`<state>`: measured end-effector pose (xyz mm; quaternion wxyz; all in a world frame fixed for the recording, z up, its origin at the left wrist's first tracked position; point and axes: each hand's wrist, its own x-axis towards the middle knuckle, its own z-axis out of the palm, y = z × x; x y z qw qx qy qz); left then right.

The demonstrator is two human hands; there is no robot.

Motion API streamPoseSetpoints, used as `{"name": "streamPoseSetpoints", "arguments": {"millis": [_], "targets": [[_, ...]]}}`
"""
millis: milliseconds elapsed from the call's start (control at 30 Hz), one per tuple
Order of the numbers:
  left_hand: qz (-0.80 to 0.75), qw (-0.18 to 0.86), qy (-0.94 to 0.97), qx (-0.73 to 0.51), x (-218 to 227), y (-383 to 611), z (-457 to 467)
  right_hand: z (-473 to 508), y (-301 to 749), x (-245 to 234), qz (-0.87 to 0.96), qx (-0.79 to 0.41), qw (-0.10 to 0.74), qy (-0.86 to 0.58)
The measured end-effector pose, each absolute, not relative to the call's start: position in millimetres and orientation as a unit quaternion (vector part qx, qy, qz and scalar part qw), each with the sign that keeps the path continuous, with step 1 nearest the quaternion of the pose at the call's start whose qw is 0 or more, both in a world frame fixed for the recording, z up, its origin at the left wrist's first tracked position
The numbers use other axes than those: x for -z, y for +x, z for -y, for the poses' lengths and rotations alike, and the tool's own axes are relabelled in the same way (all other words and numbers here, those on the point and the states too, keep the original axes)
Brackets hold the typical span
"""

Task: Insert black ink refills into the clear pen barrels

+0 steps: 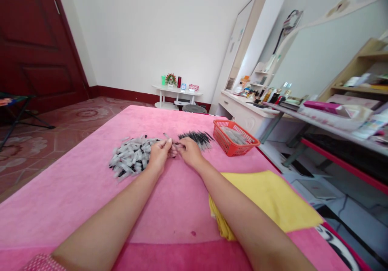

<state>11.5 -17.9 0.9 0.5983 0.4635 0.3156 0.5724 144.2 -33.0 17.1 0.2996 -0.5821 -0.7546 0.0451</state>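
Left hand and right hand: both grips pinched on one small part. Basket part-filled; big pile lies left of grip, black sticks beyond.

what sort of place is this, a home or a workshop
Probably a bedroom at home: a pink bed cover serves as the work surface, a dressing table with bottles stands at the right, and a small white side table is by the wall.

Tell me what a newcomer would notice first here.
The bright pink cover fills the view, with the left hand and right hand meeting at its middle, pinching small pieces. A grey pile of tubes lies left of them; black sticks and an orange basket lie right.
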Motion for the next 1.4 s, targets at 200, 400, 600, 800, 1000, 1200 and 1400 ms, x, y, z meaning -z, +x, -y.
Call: {"name": "streamPoseSetpoints", "arguments": {"millis": [200,400,600,800,1000,1200,1400], "targets": [[-0.291,0.469,0.670,-0.496,-9,20,38,73,185,-53,0.720,-0.142,0.389,-0.557],[-0.249,0.478,0.744,-0.395,-11,57,74,156,275,-55,0.717,-0.144,0.255,-0.633],[-0.292,0.412,0.780,-0.370,-3,76,98,214,357,-47,0.681,-0.060,0.110,-0.722],[-0.235,0.502,0.767,-0.323,-7,80,104,236,361,-63,0.605,-0.007,0.091,-0.791],[-0.178,0.715,0.622,-0.265,-68,65,126,259,345,-133,0.552,-0.197,0.179,-0.790],[-0.164,0.745,0.645,-0.051,-90,48,138,283,338,-139,0.530,-0.354,0.123,-0.761],[-0.178,0.611,0.771,0.043,-46,52,113,246,340,-90,0.649,-0.170,0.139,-0.729]]}}
